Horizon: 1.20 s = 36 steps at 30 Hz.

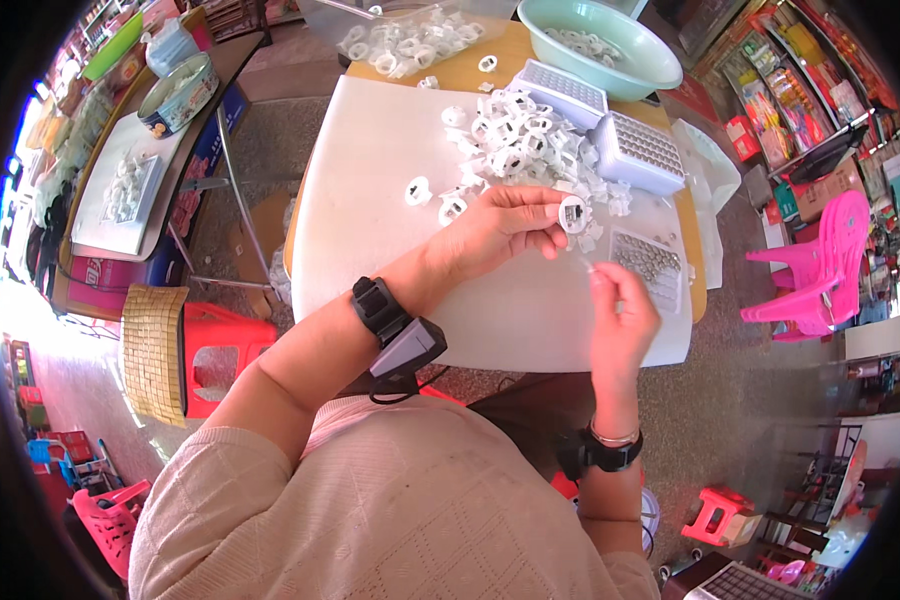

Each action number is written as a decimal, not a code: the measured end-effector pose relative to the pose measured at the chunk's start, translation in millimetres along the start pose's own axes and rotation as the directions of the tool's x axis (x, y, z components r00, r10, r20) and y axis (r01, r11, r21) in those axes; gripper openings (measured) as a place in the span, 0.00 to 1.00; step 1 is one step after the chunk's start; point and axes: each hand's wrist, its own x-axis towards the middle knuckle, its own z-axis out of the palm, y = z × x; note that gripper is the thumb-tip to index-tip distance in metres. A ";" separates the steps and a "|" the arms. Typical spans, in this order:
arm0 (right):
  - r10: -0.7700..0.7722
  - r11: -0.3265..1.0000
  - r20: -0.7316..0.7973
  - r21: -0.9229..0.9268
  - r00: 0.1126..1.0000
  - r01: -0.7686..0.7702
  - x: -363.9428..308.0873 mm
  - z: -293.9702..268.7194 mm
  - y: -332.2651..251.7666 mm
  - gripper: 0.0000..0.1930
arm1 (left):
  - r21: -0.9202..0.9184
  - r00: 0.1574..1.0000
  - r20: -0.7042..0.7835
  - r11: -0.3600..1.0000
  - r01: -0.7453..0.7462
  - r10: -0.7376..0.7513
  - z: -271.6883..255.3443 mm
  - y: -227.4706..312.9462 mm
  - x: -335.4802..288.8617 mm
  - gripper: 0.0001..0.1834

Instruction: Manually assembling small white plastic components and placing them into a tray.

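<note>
Between the thumb and fingers of my left hand [515,222] is a small round white plastic piece [573,213] with a dark square centre. My right hand [622,310] is just below and to the right of it, thumb and forefinger pinched together. A thin pale sliver seems to show at its fingertips, too small to name. Beyond my left hand lies a heap of similar white plastic pieces [515,135], with a few loose ones on the white board [370,160]. Beside my right hand sits a shallow clear tray [676,290] of small metallic parts.
White gridded trays [642,140] stand at the right of the heap. Farther back are a pale green basin [570,60] and a clear bag [410,45] of white pieces. A red stool [220,350] is left, a pink chair [815,270] right.
</note>
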 end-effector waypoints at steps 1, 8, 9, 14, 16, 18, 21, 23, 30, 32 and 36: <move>0.042 0.991 -0.062 0.130 0.997 -0.034 2.4 -4.9 -4.5 0.05 | 0.031 1.000 0.016 0.999 0.016 -0.016 -0.1 -1.0 -0.7 0.17; -0.145 0.980 -0.104 0.124 0.984 0.158 12.7 -10.5 -29.9 0.08 | 0.076 0.984 0.152 0.994 0.084 -0.095 2.0 -2.6 0.6 0.18; -0.157 0.982 -0.100 0.089 0.983 0.166 13.2 -9.6 -30.3 0.08 | 0.106 0.981 0.164 0.991 0.085 -0.102 0.8 -3.1 0.1 0.19; -0.213 0.975 -0.108 0.034 0.971 0.217 15.1 -5.2 -28.9 0.08 | 0.202 0.979 0.170 0.976 0.079 -0.115 -4.1 -7.4 0.7 0.18; -0.245 0.969 -0.098 0.001 0.965 0.246 14.8 -6.6 -28.8 0.08 | 0.203 0.979 0.171 0.976 0.076 -0.112 -1.9 -6.5 -0.1 0.18; -0.231 0.973 -0.104 0.007 0.967 0.233 14.3 -6.6 -28.8 0.08 | 0.233 0.981 0.162 0.970 0.069 -0.109 2.3 -5.1 -1.2 0.18; -0.193 0.981 -0.088 0.003 0.977 0.194 14.0 -6.5 -27.4 0.07 | 0.276 0.982 0.152 0.959 0.068 -0.113 1.1 -5.0 -0.7 0.17; -0.171 0.985 -0.071 -0.007 0.983 0.171 14.1 -5.3 -25.7 0.07 | 0.293 0.981 0.152 0.953 0.071 -0.120 1.5 -4.3 -0.8 0.17; 0.323 0.667 0.181 0.653 0.929 -0.359 18.7 -6.7 -20.0 0.09 | 0.571 0.998 0.055 0.821 -0.020 -0.014 13.7 -2.9 -2.0 0.14; 0.328 0.653 0.142 0.680 0.934 -0.333 17.5 -3.6 -14.4 0.08 | 0.636 0.999 -0.024 0.771 0.035 -0.026 19.1 -1.0 -2.7 0.14; 0.292 0.766 0.058 0.584 0.955 -0.270 13.7 6.8 -8.0 0.07 | 0.601 1.000 -0.021 0.799 0.002 0.013 22.4 -4.3 -4.9 0.13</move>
